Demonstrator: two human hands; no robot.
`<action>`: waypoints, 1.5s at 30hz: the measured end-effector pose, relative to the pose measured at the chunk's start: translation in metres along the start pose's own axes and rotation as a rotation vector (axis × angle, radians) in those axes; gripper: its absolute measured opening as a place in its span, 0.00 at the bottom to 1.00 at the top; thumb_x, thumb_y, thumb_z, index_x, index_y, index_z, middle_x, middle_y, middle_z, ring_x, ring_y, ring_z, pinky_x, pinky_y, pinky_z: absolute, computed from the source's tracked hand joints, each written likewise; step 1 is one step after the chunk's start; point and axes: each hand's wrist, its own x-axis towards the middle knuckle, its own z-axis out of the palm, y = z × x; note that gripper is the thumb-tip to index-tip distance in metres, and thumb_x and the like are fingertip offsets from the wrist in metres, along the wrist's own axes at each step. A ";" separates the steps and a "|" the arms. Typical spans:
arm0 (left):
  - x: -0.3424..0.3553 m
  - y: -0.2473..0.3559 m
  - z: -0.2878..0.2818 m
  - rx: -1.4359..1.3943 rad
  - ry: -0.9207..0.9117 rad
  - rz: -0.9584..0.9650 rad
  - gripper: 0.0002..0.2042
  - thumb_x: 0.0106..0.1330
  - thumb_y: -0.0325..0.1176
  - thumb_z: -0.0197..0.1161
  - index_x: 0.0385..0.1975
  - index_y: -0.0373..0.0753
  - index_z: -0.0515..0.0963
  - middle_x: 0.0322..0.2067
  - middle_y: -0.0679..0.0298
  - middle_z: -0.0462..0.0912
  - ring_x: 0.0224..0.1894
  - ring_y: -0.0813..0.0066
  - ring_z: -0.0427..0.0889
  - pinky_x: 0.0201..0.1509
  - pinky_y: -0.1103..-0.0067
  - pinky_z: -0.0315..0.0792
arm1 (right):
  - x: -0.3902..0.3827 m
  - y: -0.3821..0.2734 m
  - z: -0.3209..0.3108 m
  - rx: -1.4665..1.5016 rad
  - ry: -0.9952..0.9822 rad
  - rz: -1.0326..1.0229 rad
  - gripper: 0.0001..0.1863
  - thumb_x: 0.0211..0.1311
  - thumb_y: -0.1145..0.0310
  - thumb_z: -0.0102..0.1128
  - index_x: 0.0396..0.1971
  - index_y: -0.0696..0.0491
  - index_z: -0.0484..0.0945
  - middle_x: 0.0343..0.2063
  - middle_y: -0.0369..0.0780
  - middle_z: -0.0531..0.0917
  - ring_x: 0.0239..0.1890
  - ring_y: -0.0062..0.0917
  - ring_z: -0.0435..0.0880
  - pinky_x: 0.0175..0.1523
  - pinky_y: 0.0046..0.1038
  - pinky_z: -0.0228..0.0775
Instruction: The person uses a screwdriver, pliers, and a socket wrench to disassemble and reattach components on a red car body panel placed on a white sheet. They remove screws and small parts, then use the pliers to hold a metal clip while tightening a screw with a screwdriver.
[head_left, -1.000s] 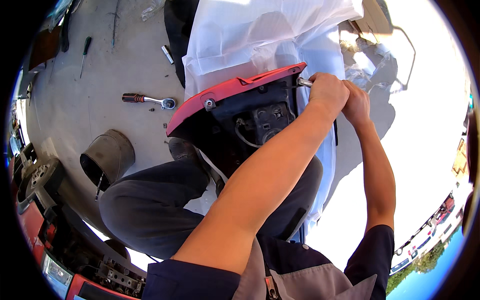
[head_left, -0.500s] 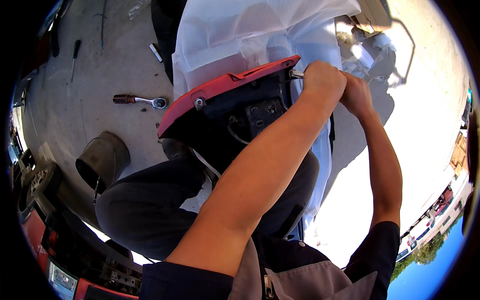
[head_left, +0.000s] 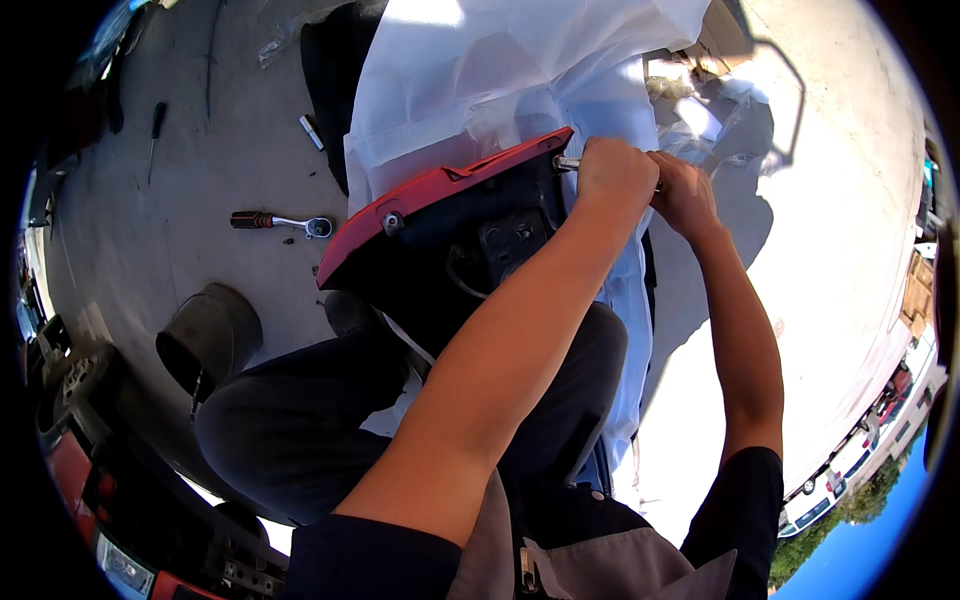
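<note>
A red panel (head_left: 415,192) with a black underside (head_left: 504,235) lies on white wrapping (head_left: 470,70) before my knees. A silver metal tool (head_left: 567,163) reaches the panel's right end, where my left hand (head_left: 615,175) is closed around it. My right hand (head_left: 682,190) is closed just right of the left, around the same tool, whose far part is mostly hidden by my fingers. My left forearm crosses in front of the panel, hiding part of its underside.
On the concrete at left lie a ratchet (head_left: 280,222), a screwdriver (head_left: 157,130), a silver socket (head_left: 311,131) and a tipped black bucket (head_left: 208,330). Dark vehicle parts (head_left: 80,370) line the left edge. Plastic scraps (head_left: 730,130) lie at right; parked vehicles are beyond.
The panel, wrapping and my hands have shifted left in the view, partly with the camera's motion. Both hands stay closed at the tool by the panel's right end.
</note>
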 end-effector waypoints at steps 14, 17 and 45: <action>-0.007 0.012 0.024 -0.025 0.176 -0.053 0.04 0.59 0.33 0.64 0.28 0.48 0.86 0.29 0.67 0.88 0.35 0.68 0.88 0.45 0.70 0.72 | -0.013 0.007 0.026 -0.084 0.327 -0.142 0.14 0.46 0.72 0.71 0.32 0.51 0.76 0.26 0.38 0.79 0.31 0.37 0.82 0.35 0.37 0.74; -0.010 0.015 0.029 0.018 0.269 -0.064 0.04 0.58 0.32 0.64 0.29 0.47 0.85 0.29 0.67 0.88 0.35 0.68 0.88 0.46 0.71 0.71 | -0.015 0.012 0.035 -0.122 0.364 -0.149 0.13 0.46 0.71 0.70 0.30 0.51 0.75 0.25 0.38 0.79 0.30 0.37 0.82 0.34 0.37 0.74; 0.001 0.003 0.023 0.061 0.133 0.082 0.03 0.60 0.34 0.65 0.28 0.48 0.85 0.29 0.69 0.89 0.36 0.72 0.88 0.41 0.73 0.73 | -0.008 0.003 0.023 0.043 0.308 -0.103 0.12 0.45 0.75 0.69 0.31 0.54 0.77 0.27 0.43 0.80 0.32 0.45 0.81 0.37 0.40 0.73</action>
